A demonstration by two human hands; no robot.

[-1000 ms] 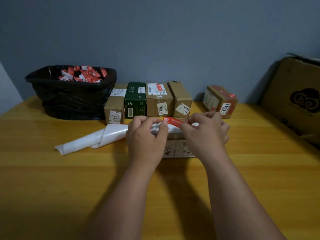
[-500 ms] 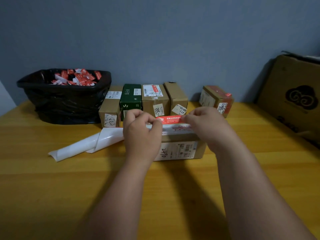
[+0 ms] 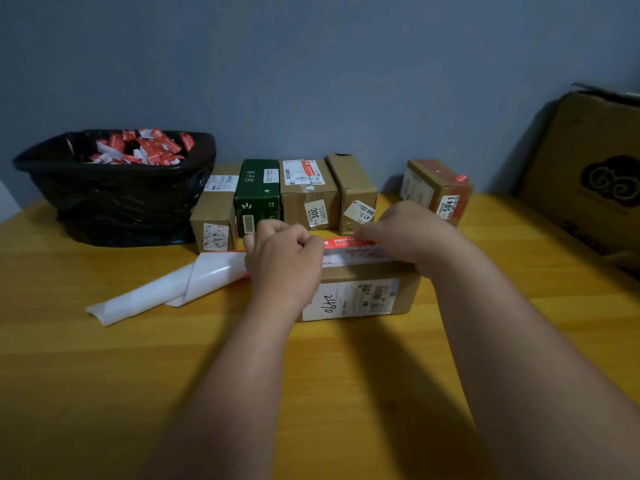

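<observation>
The sticker (image 3: 349, 249) was red and white, long and thin. It lay across the top of the brown box (image 3: 360, 296), near the box's far edge. The box sat on the yellow wooden surface (image 3: 311, 393), right in front of the person.

The long way of the sticker ran from left to right. That was what mattered most. One hand was at each end, and the sticker stretched between them like a little bridge.

The left hand (image 3: 284, 261) was at the left end. Its grip was narrow, with the fingers curled up tight, pinching that end of the sticker. A curl of white paper (image 3: 166, 289) trailed out from under this hand and lay to the left on the surface.

The right hand (image 3: 408, 237) was at the right end, and it covered that end. Its fingers were blurry, so I cannot tell if its grip pinched the sticker or just pressed on it.

Both hands were about as near to the sticker as each other. To lay it flat, I think the hands would need to come straight down together, so the sticker would not go on crooked.

A black bag (image 3: 117, 209) and a row of small boxes (image 3: 308, 199) stood behind.
</observation>
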